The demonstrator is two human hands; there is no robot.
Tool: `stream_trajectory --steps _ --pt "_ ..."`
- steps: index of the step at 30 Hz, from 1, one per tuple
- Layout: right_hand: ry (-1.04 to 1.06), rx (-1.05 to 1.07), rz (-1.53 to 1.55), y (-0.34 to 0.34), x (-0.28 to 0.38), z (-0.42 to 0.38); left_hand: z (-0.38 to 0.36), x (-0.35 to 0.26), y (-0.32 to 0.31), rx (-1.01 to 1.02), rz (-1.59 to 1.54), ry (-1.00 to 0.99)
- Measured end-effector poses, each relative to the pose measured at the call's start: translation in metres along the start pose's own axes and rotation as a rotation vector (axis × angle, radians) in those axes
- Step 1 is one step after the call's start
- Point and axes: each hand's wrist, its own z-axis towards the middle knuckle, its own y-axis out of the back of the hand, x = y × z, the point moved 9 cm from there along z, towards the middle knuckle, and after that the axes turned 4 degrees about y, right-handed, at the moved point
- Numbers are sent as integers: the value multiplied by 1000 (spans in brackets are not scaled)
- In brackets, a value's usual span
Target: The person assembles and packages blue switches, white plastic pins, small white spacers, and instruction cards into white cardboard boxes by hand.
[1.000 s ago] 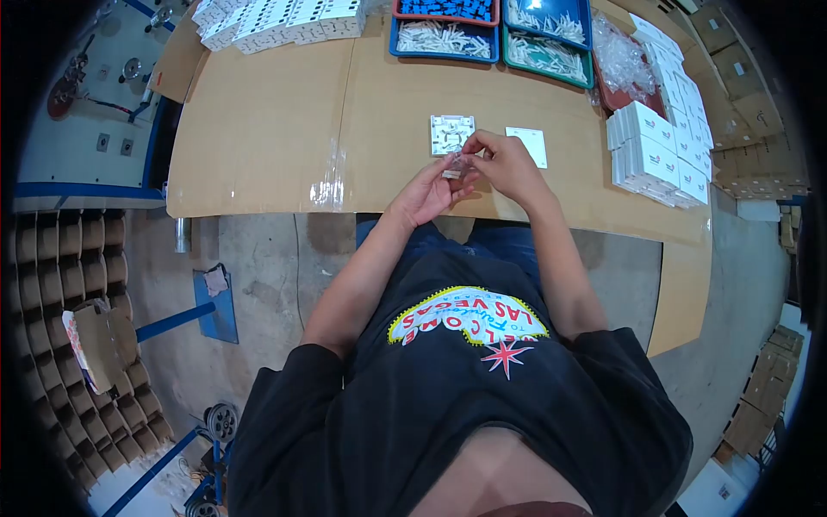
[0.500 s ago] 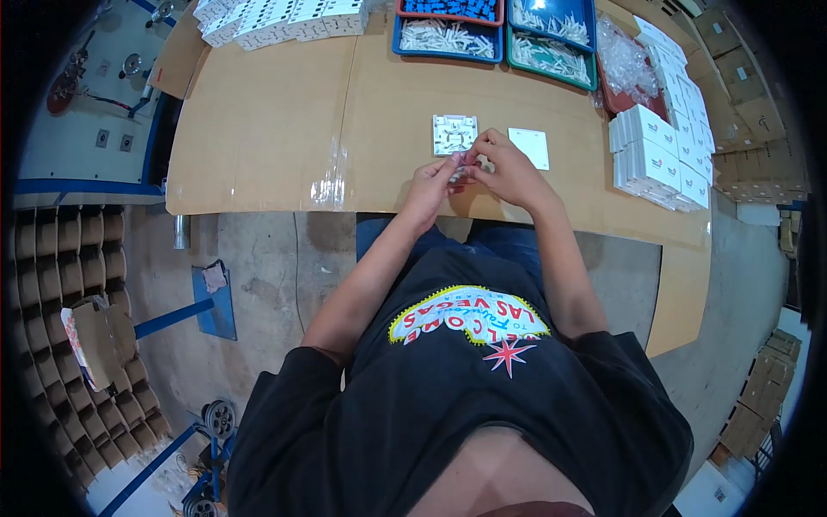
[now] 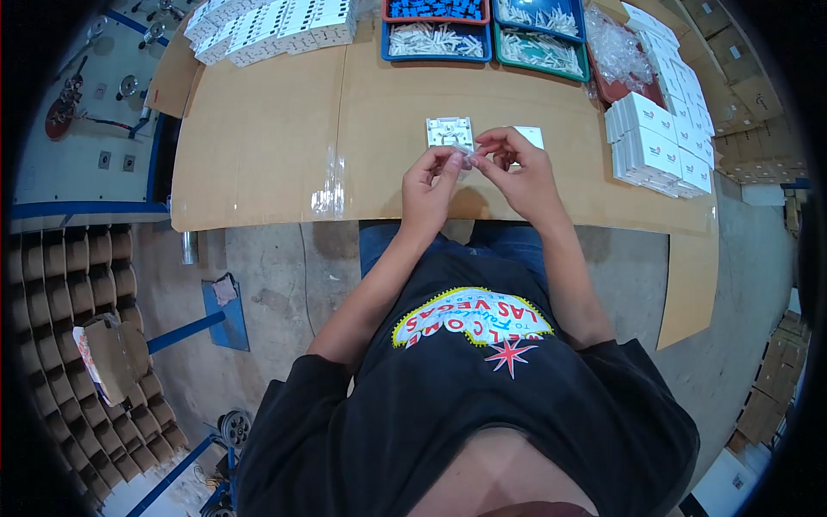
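Note:
Over the near part of the cardboard-covered table, my left hand point(image 3: 431, 183) and my right hand point(image 3: 527, 179) meet fingertip to fingertip. Pinched between them is a small clear plastic bag point(image 3: 465, 152); its contents are too small to make out. Just beyond my fingers lies a white square frame point(image 3: 449, 129) with moulded parts on its face. A flat white square plate point(image 3: 530, 135) rests to its right, partly hidden behind my right hand.
Trays at the back hold blue pieces point(image 3: 435, 9) and white plugs point(image 3: 437, 40); a green tray point(image 3: 543, 73) stands beside them. Crumpled clear bags point(image 3: 618, 50) fill a red tray. White boxes are stacked at right point(image 3: 652, 148) and back left point(image 3: 293, 31). The table's front edge is near my body.
Both hands have risen slightly toward the white frame, and the right hand now covers part of the flat plate. The bag shows more clearly between the fingertips. The camera view has shifted a little.

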Motion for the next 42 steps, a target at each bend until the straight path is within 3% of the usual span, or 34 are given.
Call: stream_trajectory --steps 3,5,12,21,37,42 --pt "60 -8 -27 4 27 -5 -6 -26 -5 -1 69 -92" --pt "89 -38 20 7 34 -7 -10 -40 -4 -33 -48 -137" --pt "120 -157 202 11 35 -14 -18 -54 -7 -53 -136 -80" --pt "-74 -33 438 -9 17 -14 -20 -57 -9 -76 -163 -131" --pt "-113 -15 486 -12 3 -12 -20 -50 -9 -80 -90 -100" --pt "-17 -28 451 -10 11 -12 -20 -51 -10 -70 -103 -105"
